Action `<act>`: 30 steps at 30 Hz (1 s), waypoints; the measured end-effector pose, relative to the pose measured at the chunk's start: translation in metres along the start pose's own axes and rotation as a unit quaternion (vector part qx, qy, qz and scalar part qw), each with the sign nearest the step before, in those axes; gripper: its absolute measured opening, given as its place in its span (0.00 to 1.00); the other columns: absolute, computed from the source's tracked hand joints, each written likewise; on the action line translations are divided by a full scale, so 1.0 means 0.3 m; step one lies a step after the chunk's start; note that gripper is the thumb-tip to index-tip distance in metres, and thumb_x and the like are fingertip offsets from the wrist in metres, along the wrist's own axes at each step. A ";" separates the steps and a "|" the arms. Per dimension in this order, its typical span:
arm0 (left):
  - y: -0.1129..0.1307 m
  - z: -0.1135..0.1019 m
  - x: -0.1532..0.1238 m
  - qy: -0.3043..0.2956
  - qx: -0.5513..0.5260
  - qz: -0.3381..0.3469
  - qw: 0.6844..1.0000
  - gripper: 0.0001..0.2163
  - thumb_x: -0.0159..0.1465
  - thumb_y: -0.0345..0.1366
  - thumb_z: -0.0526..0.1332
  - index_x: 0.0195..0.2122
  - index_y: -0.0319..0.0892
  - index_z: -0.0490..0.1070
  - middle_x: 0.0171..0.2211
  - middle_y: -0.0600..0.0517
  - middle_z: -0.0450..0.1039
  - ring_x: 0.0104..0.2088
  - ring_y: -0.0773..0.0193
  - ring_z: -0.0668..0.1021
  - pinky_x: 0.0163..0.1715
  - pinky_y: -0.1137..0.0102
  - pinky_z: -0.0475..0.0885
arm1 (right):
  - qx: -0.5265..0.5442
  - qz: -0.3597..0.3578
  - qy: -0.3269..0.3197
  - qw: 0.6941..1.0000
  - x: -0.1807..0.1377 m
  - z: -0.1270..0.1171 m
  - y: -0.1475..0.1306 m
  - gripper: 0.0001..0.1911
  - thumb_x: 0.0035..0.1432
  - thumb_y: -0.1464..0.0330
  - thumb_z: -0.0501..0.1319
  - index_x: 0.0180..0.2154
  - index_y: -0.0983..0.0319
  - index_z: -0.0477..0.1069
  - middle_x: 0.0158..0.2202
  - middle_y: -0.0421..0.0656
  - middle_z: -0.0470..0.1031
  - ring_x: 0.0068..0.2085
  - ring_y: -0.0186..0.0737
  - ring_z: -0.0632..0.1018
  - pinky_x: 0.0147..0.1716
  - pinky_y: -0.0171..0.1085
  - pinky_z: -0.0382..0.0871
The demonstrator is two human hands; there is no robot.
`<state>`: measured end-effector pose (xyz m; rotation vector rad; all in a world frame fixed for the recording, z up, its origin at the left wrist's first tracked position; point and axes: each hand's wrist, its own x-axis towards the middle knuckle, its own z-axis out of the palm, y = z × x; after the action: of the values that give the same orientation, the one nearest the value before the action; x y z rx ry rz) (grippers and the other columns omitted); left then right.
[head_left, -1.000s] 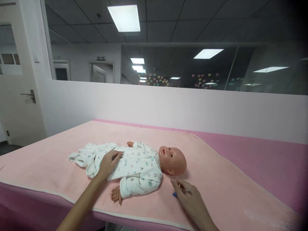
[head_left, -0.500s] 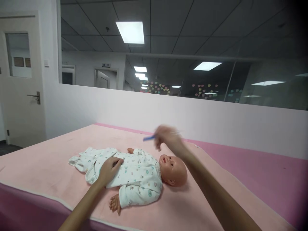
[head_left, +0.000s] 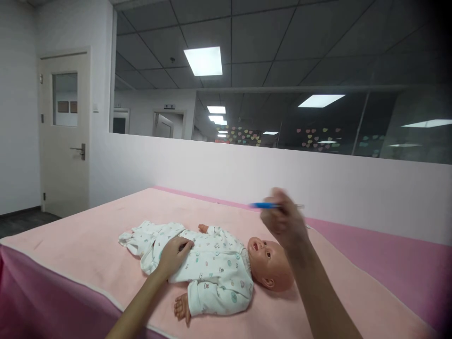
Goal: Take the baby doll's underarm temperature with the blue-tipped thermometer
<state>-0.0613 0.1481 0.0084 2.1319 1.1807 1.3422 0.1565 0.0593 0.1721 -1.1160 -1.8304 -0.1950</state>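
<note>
A baby doll (head_left: 270,264) in a white patterned sleepsuit (head_left: 208,268) lies on its back on a pink blanket (head_left: 88,245), head to the right. My left hand (head_left: 173,255) rests flat on the doll's belly, fingers stretched out. My right hand (head_left: 284,221) is raised above the doll's head, blurred by motion, and pinches a thin blue and white stick (head_left: 268,205) that looks like a thermometer, held level.
The blanket covers a pink-topped table (head_left: 395,263) against a low white wall (head_left: 247,174) with glass panes above. A white door (head_left: 65,132) stands at the left. The table's near edge runs along the bottom left.
My right hand picked the blue stick up from the blanket beside the doll's head and lifted it above the doll. The left hand stayed on the belly. The view shifted left.
</note>
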 end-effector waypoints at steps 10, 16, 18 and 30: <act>0.010 -0.002 0.001 0.004 0.025 0.018 1.000 0.16 0.61 0.41 0.48 0.29 0.43 0.74 0.31 0.51 0.75 0.34 0.62 0.73 0.36 0.69 0.65 | 0.085 0.014 -0.056 0.995 -0.022 0.008 -0.018 0.30 0.61 0.56 0.35 0.14 0.58 0.60 0.06 0.30 0.49 0.09 0.27 0.50 0.08 0.28 0.48; 0.007 0.003 -0.002 0.000 0.017 0.020 1.000 0.16 0.61 0.42 0.47 0.28 0.44 0.73 0.30 0.51 0.74 0.34 0.62 0.73 0.35 0.68 0.64 | 0.038 0.008 -0.145 0.989 0.074 0.031 0.014 0.25 0.57 0.54 0.49 0.17 0.64 0.65 0.13 0.33 0.65 0.14 0.24 0.63 0.17 0.27 0.61; 0.006 0.005 -0.003 0.001 0.017 0.021 1.000 0.17 0.61 0.43 0.47 0.29 0.44 0.73 0.30 0.51 0.74 0.33 0.61 0.73 0.35 0.68 0.65 | 0.021 -0.004 -0.135 0.991 0.104 -0.002 0.017 0.20 0.58 0.57 0.51 0.26 0.67 0.67 0.19 0.34 0.67 0.18 0.23 0.67 0.20 0.28 0.65; 0.008 0.007 0.000 0.009 0.012 0.019 1.000 0.17 0.61 0.42 0.47 0.29 0.43 0.73 0.30 0.50 0.74 0.33 0.61 0.72 0.35 0.68 0.64 | -0.001 -0.044 -0.063 0.997 0.105 -0.026 0.008 0.17 0.58 0.59 0.52 0.29 0.67 0.67 0.21 0.34 0.66 0.18 0.23 0.65 0.15 0.25 0.61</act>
<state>-0.0584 0.1468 0.0089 2.1750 1.1749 1.3726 0.1591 0.0755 0.2004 -1.0700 -1.9938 -0.1825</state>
